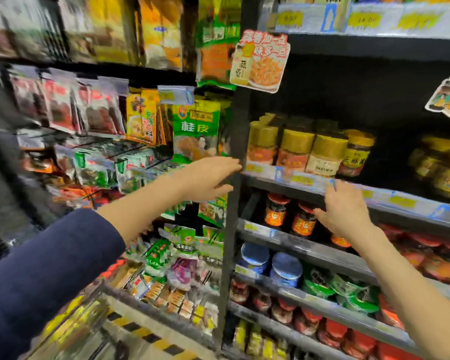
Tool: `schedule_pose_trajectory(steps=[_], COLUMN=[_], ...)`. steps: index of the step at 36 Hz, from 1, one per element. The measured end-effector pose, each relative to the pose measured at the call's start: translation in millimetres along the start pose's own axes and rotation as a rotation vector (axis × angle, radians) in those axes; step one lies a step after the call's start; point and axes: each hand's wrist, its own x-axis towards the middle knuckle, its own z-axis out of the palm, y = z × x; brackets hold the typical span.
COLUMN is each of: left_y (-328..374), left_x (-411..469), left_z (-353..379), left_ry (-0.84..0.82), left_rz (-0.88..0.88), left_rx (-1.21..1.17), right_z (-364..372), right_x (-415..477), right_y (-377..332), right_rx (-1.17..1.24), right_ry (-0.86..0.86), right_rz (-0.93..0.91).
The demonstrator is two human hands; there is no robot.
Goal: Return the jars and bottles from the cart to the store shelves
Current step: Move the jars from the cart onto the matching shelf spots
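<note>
The left hand (211, 175) reaches out flat and empty, fingers straight, its tips at the black upright (234, 203) between the two bays. At its four o'clock the right hand (346, 211) is spread and empty too, touching the price rail (400, 201), with its palm before the red-lidded jars (276, 210). Gold-lidded jars (295, 149) stand one shelf up at its eleven o'clock. Blue-lidded jars (286, 268) sit one shelf down at seven.
</note>
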Motion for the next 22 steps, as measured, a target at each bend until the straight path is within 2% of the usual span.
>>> schedule_pose_trajectory(steps=[6,12,17,22], left_y=[-56,-109,-139,-155], left_x=[-117,-237,-334,-410], left_z=[24,42,46,55], left_ry=[-0.121,-0.225,-0.254,-0.286], left_rz=[-0.201,-0.540,-0.796,-0.977], left_rx=[-0.068,-0.179,-0.211,-0.221], right_z=[-2,-11,-26,-31], right_x=[-33,-54,-65,-74], right_y=[-111,-233,-327,-409], right_rx=[0.107,0.184,0.255,0.264], right_ry=[-0.093,-0.150,-0.298,-0.356], right_rz=[-0.206,-0.498,-0.782,-0.998])
